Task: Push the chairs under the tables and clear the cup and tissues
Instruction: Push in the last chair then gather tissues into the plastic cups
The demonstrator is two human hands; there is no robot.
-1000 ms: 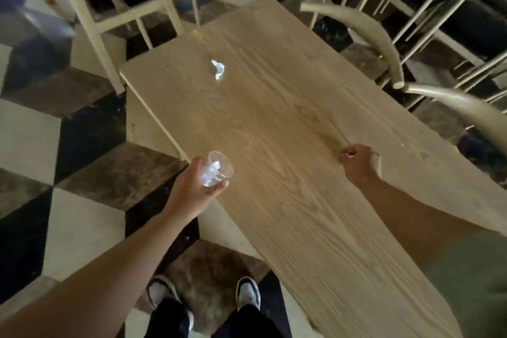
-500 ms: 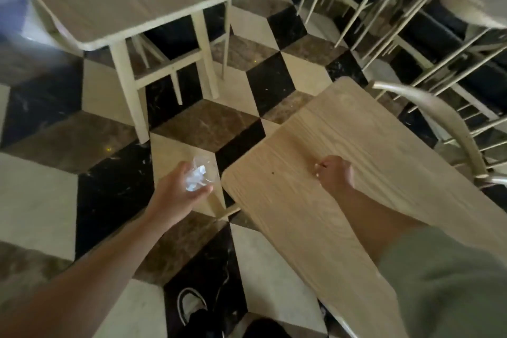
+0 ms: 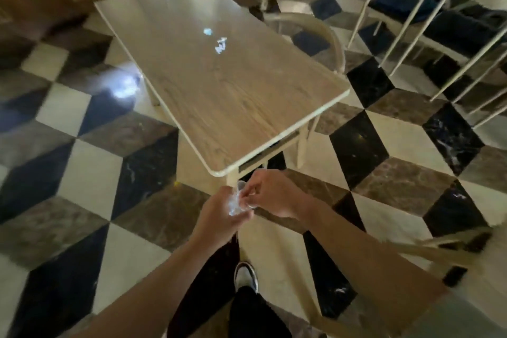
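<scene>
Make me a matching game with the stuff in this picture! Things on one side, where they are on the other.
Things:
1. clear plastic cup
2. crumpled tissues
3. shoe
4. curved chair

Places:
A. on the checkered floor, below the arms
B. held between the left hand and the right hand
C. beside the table's right edge
D. lying on top of the wooden table

Pairs: 1-B, 2-D, 3-A, 4-C
</scene>
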